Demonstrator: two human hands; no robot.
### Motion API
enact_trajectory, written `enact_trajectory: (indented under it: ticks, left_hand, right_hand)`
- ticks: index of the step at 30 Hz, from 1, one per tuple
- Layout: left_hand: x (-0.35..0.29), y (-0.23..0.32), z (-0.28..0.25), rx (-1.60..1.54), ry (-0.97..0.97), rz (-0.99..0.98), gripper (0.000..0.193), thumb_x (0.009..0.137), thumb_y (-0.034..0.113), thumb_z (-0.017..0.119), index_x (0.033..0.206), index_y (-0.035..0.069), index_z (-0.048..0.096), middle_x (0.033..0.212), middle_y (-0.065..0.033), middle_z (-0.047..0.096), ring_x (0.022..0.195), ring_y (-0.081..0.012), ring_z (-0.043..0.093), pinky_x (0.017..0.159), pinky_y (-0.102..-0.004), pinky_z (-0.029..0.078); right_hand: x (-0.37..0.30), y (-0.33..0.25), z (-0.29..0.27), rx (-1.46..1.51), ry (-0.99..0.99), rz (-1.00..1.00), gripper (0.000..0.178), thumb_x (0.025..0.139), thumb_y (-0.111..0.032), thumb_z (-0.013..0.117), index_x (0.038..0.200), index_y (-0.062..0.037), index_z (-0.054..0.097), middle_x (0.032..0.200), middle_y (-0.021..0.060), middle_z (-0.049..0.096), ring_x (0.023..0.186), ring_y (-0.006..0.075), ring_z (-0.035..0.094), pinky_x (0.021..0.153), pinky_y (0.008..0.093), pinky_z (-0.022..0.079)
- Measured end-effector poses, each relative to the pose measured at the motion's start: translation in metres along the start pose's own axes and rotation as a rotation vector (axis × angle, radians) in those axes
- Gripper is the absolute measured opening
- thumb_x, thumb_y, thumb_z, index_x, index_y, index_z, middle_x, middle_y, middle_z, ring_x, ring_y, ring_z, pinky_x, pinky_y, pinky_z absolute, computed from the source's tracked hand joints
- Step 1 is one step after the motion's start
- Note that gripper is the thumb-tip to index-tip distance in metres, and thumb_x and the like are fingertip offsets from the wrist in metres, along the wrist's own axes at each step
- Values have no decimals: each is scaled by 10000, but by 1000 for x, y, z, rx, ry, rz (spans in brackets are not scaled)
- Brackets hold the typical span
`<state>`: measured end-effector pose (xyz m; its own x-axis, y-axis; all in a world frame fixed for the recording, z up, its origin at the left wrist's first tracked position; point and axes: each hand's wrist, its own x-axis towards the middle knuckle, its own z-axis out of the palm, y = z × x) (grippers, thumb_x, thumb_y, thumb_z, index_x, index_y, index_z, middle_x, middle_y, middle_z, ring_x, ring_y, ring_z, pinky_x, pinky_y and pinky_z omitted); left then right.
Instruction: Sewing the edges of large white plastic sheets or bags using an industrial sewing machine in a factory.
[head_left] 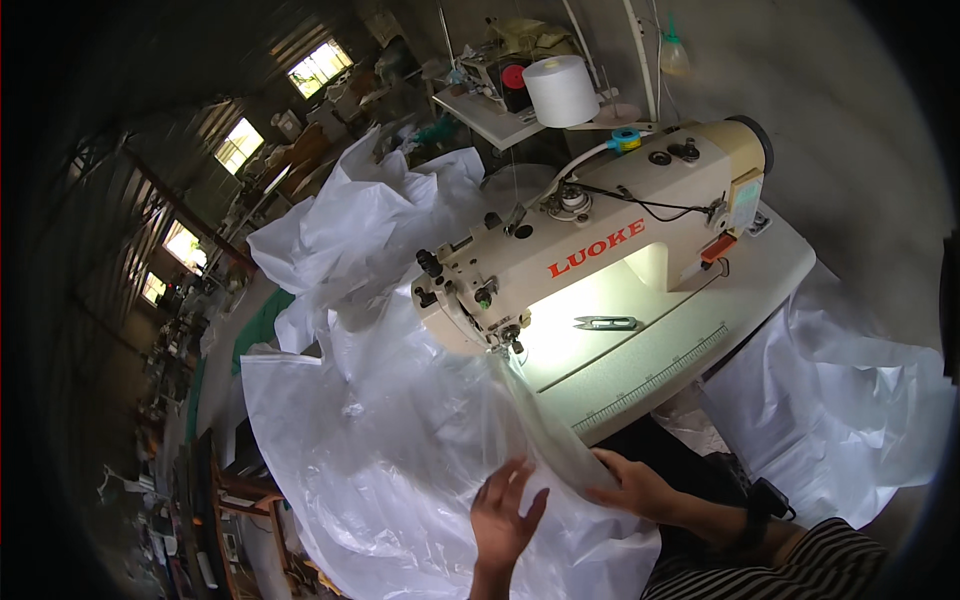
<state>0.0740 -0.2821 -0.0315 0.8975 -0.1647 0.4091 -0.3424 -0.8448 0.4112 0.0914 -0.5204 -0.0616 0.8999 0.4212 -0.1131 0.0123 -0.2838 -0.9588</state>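
A large white translucent plastic sheet (pixel 420 430) spreads over the front of the sewing machine (pixel 640 210) and hangs down at the left. Its folded edge runs from under the needle area toward me. My right hand (pixel 632 487) grips that edge, thumb on top, just off the machine bed's front. To its left, my left hand (pixel 508 510) is raised over the sheet with the fingers apart; whether it touches the plastic is unclear. Green-grey thread snips (pixel 606 323) lie on the lit machine bed. The head of the machine hides where the sheet meets the needle.
More white sheeting (pixel 830 400) hangs at the right of the bed. A white thread cone (pixel 560 91) stands behind the machine, by a small shelf (pixel 490 118). A wooden stool or frame (pixel 245 490) is at lower left. Bright windows line the far left.
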Motion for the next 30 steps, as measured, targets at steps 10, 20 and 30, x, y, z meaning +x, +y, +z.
enact_trajectory:
  ticks: [10, 20, 30]
  left_hand:
    - [-49, 48, 42, 350, 107, -272, 359, 718, 312, 813, 996, 142, 661, 983, -35, 627, 865, -246, 605, 869, -422, 397]
    - [-32, 90, 43, 62, -43, -167, 75, 779, 147, 731, 780, 178, 662, 675, 41, 577, 644, -173, 589, 676, -357, 388]
    - [-15, 62, 19, -22, 6, -256, 238, 830, 209, 742, 1023, 81, 690, 941, -71, 689, 850, -264, 671, 824, -385, 498]
  right_hand:
    - [-22, 29, -14, 14, -111, 23, 335, 937, -343, 635, 1011, -19, 591, 777, 168, 644, 700, 323, 637, 676, 384, 487]
    - [-4, 23, -20, 10, -87, -59, 419, 963, -400, 593, 1176, -40, 591, 927, 199, 661, 862, 358, 652, 727, 391, 497]
    - [7, -6, -3, -411, 155, -283, 475, 929, -114, 603, 1381, -23, 490, 708, 168, 653, 606, 323, 667, 531, 416, 508]
